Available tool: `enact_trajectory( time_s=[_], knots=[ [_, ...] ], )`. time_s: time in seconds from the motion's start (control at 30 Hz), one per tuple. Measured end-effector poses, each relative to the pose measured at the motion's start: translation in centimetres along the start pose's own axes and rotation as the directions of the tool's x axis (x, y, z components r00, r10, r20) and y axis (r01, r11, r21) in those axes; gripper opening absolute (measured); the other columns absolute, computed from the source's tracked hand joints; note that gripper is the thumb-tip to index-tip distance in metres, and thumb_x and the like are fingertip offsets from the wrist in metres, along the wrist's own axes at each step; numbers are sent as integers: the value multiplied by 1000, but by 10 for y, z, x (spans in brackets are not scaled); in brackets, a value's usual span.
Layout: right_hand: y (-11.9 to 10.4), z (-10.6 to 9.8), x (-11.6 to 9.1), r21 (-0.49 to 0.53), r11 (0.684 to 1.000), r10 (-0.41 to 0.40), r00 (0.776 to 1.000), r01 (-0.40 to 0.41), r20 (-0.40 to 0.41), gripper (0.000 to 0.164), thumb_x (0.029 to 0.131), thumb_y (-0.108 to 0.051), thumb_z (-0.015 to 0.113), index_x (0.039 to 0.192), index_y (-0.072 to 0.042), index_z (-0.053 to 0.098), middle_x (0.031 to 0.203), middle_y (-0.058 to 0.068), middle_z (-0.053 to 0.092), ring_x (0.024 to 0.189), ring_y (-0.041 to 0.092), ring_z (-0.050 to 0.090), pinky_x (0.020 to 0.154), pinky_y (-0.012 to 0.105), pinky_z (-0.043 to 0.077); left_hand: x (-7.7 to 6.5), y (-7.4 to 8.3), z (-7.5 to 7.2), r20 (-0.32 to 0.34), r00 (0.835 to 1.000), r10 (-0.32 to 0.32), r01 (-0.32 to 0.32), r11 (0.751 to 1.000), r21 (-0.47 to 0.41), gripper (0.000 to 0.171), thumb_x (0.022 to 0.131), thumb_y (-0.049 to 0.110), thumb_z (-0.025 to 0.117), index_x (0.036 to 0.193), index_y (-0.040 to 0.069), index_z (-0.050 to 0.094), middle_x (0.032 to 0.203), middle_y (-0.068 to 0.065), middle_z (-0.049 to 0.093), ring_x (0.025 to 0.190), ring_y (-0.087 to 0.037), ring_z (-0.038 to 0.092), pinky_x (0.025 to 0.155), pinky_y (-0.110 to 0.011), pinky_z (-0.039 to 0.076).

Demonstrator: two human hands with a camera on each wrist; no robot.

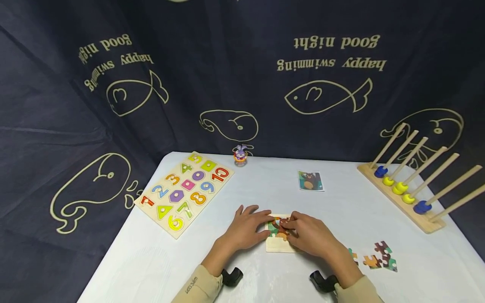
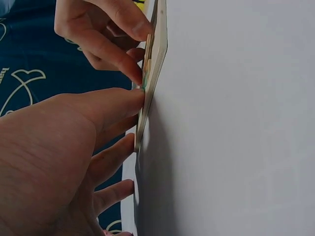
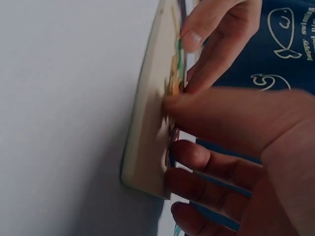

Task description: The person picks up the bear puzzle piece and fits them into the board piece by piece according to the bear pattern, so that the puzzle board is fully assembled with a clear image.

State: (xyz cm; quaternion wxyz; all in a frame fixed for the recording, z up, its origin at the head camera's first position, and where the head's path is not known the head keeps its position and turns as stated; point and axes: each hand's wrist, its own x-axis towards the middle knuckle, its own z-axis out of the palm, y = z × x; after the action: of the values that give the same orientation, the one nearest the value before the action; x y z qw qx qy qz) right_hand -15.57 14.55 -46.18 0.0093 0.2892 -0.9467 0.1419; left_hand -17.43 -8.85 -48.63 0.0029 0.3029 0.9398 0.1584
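A small wooden jigsaw board (image 1: 278, 246) lies on the table in front of me, its upper part filled with a picture of a brown bear on green (image 1: 273, 229). My left hand (image 1: 248, 227) steadies the left side, fingers spread and fairly straight; in the left wrist view its thumb (image 2: 123, 101) presses on the board. My right hand (image 1: 308, 233) curls over the right side, thumb and fingertips bent onto a puzzle piece (image 3: 173, 88) at the picture, mostly hidden by the fingers. The lower strip of the board shows bare wood.
Loose puzzle pieces (image 1: 382, 256) lie to the right. A bear picture card (image 1: 310, 181) lies beyond the board. A number puzzle board (image 1: 182, 191) is at left, a wooden peg stand with beads (image 1: 401, 198) at right, and a small purple figurine (image 1: 240, 155) at the back edge.
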Motion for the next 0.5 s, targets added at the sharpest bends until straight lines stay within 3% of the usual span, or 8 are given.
enact_trajectory(
  time_s=[0.3,0.5],
  knots=[
    [3,5,-1,-9,1000,-25,998,25,-51,29,79,-39,76,98,-18,76,84,-11,49,63,4,41,52,24,37,2,0,0,-1,1000,-2,2,1000,11,43,92,46,59,133,33,59,142,12,47,135,-26,35,105,-64,20],
    [2,9,-1,2,1000,-4,998,4,-57,32,77,-40,79,100,-17,77,83,-12,48,65,4,41,54,24,38,1,-1,2,-9,1000,-1,1,1000,7,43,92,45,59,133,34,59,142,13,47,134,-26,36,104,-65,21]
  ],
)
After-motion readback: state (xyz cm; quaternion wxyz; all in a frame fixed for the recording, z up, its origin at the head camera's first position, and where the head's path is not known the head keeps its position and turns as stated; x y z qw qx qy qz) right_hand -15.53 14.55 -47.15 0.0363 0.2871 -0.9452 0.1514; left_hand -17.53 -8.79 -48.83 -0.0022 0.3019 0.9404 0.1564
